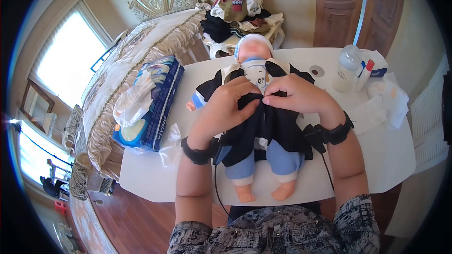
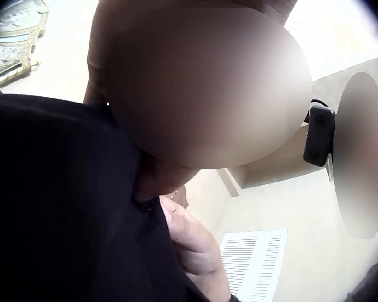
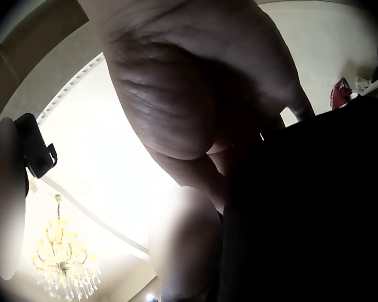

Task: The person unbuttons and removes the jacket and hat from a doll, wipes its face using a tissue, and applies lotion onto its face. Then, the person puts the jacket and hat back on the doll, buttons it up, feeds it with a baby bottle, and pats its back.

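In the head view a baby doll (image 1: 255, 73) lies on its back on a white table (image 1: 376, 174), feet toward the person. It wears a white cap, a printed top, blue trousers (image 1: 285, 160) and a black jacket (image 1: 240, 136). My left hand (image 1: 228, 103) pinches one front edge of the jacket at the doll's chest. Close beside it, my right hand (image 1: 303, 95) pinches the facing edge, the fingertips of both hands nearly meeting. Black cloth (image 2: 57, 195) fills much of the left wrist view, and also the lower right of the right wrist view. The fingertips partly hide the pinched edges.
A blue wipes pack (image 1: 162, 108) with a tissue pulled out stands at the table's left. To the right are a baby bottle (image 1: 346, 70), a red-capped tube (image 1: 364, 76) and crumpled white tissue (image 1: 393, 99). Behind, clothes (image 1: 240, 7) are heaped on a small stand beside a bed (image 1: 136, 61).
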Demonstrator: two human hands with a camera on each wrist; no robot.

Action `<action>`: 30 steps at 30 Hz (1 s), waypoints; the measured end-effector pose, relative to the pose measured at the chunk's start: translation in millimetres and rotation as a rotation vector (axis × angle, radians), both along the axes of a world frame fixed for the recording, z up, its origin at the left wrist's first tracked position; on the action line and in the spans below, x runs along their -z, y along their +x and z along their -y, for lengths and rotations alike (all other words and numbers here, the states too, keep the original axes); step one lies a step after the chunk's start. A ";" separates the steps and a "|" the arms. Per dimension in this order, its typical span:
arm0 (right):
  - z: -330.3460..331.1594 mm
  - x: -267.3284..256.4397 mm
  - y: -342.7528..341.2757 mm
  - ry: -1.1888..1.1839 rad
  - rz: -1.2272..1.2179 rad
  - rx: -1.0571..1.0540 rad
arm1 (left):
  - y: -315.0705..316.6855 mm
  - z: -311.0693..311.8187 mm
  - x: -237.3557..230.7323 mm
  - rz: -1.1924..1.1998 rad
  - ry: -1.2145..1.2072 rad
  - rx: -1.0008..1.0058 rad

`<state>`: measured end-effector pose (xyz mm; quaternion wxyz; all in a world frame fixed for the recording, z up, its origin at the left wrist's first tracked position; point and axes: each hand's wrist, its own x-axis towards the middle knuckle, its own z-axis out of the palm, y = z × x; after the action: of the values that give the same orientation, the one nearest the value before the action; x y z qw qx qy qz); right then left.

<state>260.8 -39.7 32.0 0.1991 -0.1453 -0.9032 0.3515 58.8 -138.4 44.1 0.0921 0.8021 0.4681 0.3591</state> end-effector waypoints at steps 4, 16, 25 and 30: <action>4.0 -0.6 -4.7 0.016 -0.008 0.076 | 0.6 0.7 0.1 0.003 -0.038 0.009; -7.6 16.4 -13.9 -0.501 -0.138 -0.006 | -0.3 1.1 2.4 -0.059 0.151 -0.105; -6.4 15.6 -14.6 -0.589 -0.230 0.016 | -2.4 3.0 2.1 -0.165 0.245 -0.080; -5.9 15.2 -13.0 -0.780 -0.404 0.039 | -1.1 -5.0 10.9 -0.116 0.404 -0.076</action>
<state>247.8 -33.8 16.8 0.3086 -0.1549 -0.6428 0.6837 57.7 -133.4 33.3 -0.1111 0.8054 0.4211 0.4021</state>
